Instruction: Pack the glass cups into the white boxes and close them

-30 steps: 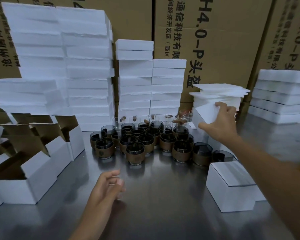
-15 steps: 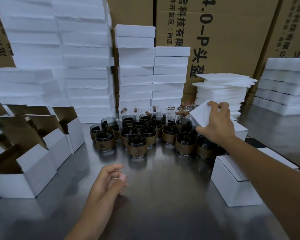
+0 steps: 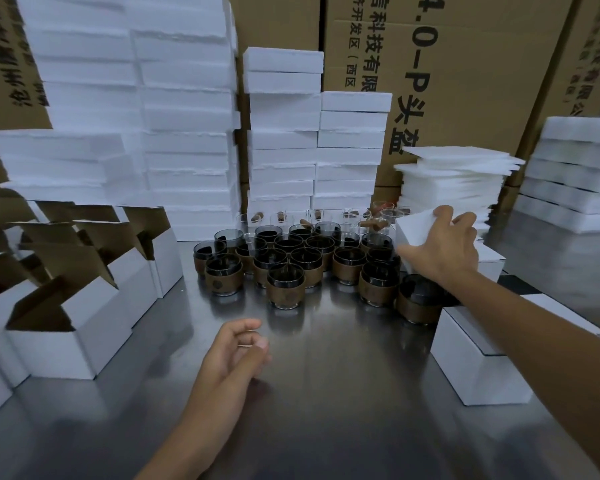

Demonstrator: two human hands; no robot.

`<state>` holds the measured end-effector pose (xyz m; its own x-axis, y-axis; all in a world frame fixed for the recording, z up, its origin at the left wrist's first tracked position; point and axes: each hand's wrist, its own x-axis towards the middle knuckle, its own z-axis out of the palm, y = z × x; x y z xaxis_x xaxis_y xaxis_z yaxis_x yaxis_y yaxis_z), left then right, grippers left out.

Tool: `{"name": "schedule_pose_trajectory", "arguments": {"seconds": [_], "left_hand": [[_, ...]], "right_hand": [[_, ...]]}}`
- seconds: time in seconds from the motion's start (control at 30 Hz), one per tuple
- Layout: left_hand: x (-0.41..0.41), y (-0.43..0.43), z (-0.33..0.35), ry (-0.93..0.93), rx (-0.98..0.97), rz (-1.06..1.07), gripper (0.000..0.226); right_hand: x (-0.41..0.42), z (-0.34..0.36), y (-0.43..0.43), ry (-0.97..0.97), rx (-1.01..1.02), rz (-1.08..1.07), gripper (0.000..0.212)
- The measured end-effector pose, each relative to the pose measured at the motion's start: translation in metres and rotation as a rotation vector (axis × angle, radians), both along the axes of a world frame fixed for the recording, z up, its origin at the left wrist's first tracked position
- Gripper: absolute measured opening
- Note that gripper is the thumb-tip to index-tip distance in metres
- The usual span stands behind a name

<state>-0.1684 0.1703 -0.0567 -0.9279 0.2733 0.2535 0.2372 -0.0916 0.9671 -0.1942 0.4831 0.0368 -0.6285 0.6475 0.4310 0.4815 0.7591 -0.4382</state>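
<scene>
Above the cups [image 3: 293,261], right hand [image 3: 440,247] gripping white sheet [image 3: 413,230], left hand [image 3: 232,351] loosely curled

Glass cups [image 3: 286,285] and white boxes [image 3: 66,348] being kept on the tabletop [image 3: 326,393].
Brown-sleeved cups are being kept upright, clustered centrally; open boxes left, one closed box [image 3: 478,368] right.

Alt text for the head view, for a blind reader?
The right hand grips a white sheet beside a cluster of glass cups on a steel table; the left hand hovers empty. Open boxes stand left, a closed box right.
</scene>
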Motion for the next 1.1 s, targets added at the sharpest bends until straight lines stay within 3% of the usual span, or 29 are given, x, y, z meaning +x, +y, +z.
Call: {"name": "schedule_pose_trajectory", "arguments": {"seconds": [0.1, 0.37, 0.43, 0.57, 0.9, 0.97, 1.1], "left_hand": [[-0.001, 0.0, -0.001, -0.001, 0.005, -0.002, 0.03], [-0.003, 0.001, -0.002, 0.023, 0.027, -0.01, 0.028], [-0.003, 0.001, -0.002, 0.026, 0.028, -0.009, 0.018], [-0.004, 0.001, -0.002, 0.033, 0.015, -0.014, 0.031], [-0.002, 0.001, -0.002, 0.015, 0.018, -0.018, 0.026], [-0.002, 0.001, -0.002, 0.013, 0.027, -0.019, 0.017], [-0.001, 0.001, -0.001, 0.005, 0.03, -0.025, 0.023]], "right_hand": [[0.0, 0.001, 0.001, 0.01, -0.029, -0.038, 0.084], [-0.002, -0.007, 0.007, -0.093, -0.012, -0.046, 0.085], [-0.004, -0.009, 0.01, -0.138, 0.035, -0.079, 0.086], [-0.01, -0.012, 0.014, -0.221, 0.108, -0.114, 0.081], [-0.022, -0.019, 0.016, -0.444, 0.216, -0.16, 0.072], [-0.023, -0.019, 0.016, -0.485, 0.214, -0.172, 0.068], [-0.021, -0.017, 0.014, -0.554, 0.158, -0.17, 0.065]]}}
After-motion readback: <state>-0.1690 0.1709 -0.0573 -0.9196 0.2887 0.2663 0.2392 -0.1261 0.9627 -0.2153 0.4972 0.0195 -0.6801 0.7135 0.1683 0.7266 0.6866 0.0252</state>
